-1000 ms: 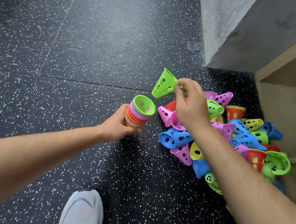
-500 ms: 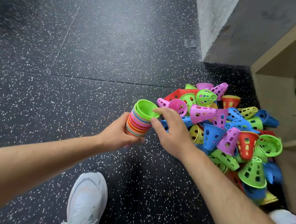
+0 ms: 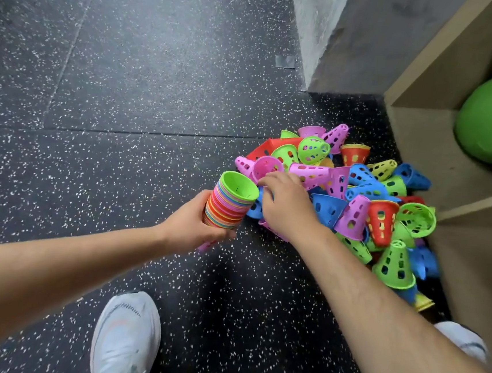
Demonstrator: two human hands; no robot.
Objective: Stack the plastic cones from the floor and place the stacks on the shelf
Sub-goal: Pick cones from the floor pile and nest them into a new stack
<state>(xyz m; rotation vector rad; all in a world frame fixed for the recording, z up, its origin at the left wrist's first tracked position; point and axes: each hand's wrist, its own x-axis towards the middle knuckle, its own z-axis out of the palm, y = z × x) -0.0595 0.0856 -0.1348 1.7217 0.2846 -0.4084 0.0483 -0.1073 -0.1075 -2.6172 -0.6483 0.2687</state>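
Head view: left hand (image 3: 193, 225) grips the cone stack (image 3: 227, 207); right hand (image 3: 284, 209), grip unclear, touches the pile (image 3: 356, 210) edge by open floor (image 3: 156, 102).

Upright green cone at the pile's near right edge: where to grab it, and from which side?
Probably the narrow upper part, pinched from above. The green cone stands base down, tip free, with blue cones crowding its rim. The left hand holds the stack, so use the right hand.

Curled left grip (image 3: 195, 226), bent-fingered right grip (image 3: 281, 208)
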